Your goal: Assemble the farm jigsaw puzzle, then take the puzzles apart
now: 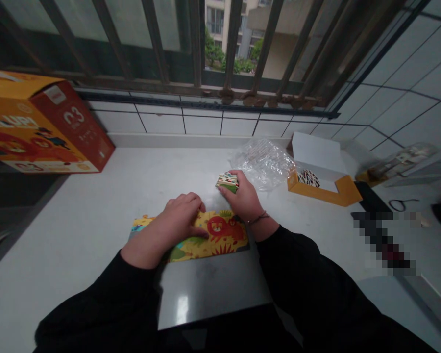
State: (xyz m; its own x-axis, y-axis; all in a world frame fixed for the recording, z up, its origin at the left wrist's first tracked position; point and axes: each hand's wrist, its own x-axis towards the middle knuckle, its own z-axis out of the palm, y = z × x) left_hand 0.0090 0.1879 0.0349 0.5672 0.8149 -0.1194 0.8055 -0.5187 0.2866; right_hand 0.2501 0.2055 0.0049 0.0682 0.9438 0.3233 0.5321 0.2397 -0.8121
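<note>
A yellow picture puzzle with red lions (224,230) lies flat on the white counter (95,206). Across its left part rests my left hand (182,218), palm down, thumb apart from the other fingers, nothing visible in its grip. Above the puzzle's far edge, my right hand (241,196) is closed on a small stack of puzzle pieces (228,181), their layered edges and a green face showing. A dark bracelet circles the right wrist. The left hand and forearm hide part of the puzzle.
Crumpled clear plastic (262,162) lies beyond my right hand. Right of it, an open yellow and white box (316,193) holds more stacked pieces (308,178). A large orange box (47,127) stands at the back left. Window bars and tiled wall rise behind the counter.
</note>
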